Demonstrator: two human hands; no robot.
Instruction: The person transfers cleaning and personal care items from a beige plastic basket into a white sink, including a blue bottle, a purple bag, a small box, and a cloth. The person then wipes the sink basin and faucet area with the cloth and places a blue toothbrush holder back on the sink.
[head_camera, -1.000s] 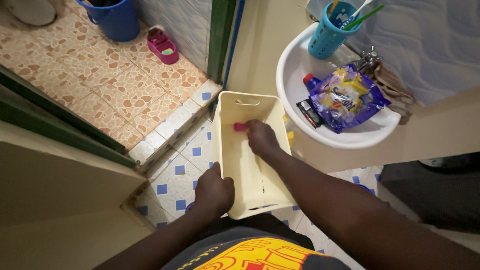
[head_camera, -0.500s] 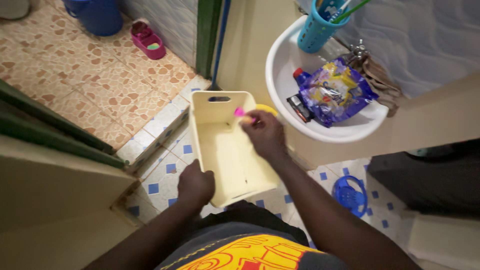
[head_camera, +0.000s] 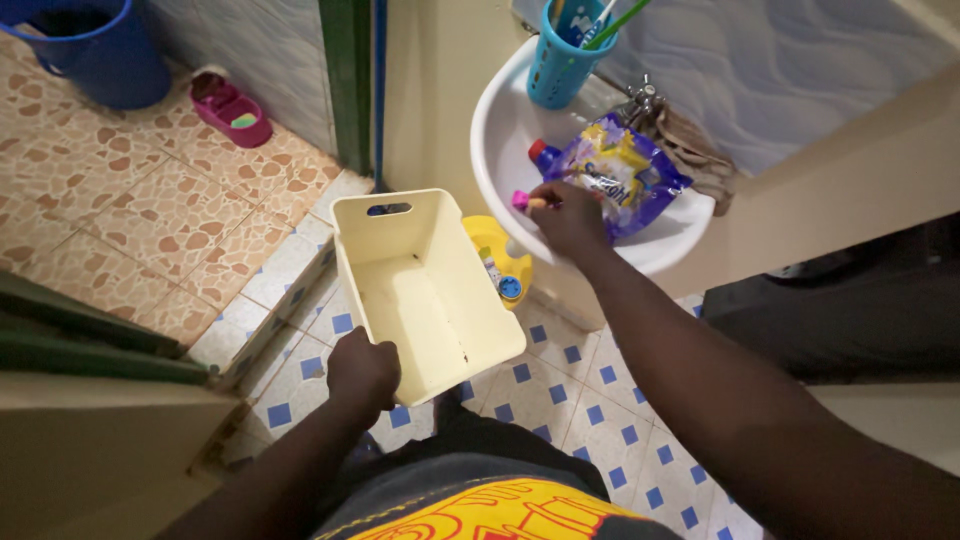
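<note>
A: Entry, head view. The left hand is closed over the near rim of the pale yellow plastic bin, thumb on top, fingers hidden under the edge. The bin is held off the blue-and-white tiled floor, tilted, its far handle slot pointing toward the green door frame. Nothing shows inside it apart from a few dark specks.

B: And the right hand?

A: It reaches over the white basin, fingers pinched on a small pink object. The grip looks like fingertips only; how much of the object lies inside the hand cannot be told. Just beside it lie a purple and yellow pouch and a bottle with a red cap.

B: Risks, as a judgement?

A: Three. First, the bin hangs from one corner by one hand; a loosened grip would let it swing down onto the yellow bottle standing on the floor under the basin. Second, the pinch on the pink object is slight, so a slip would drop it into the basin or past the rim to the tiles. Third, the wrist passes close to the pouch; a brush could push it toward the basin's edge.

B: Other items?

A: A teal cup of brushes on the basin's back rim, a brown cloth by the tap, a blue bucket and a pink dish on the brown tiles beyond the door.
</note>
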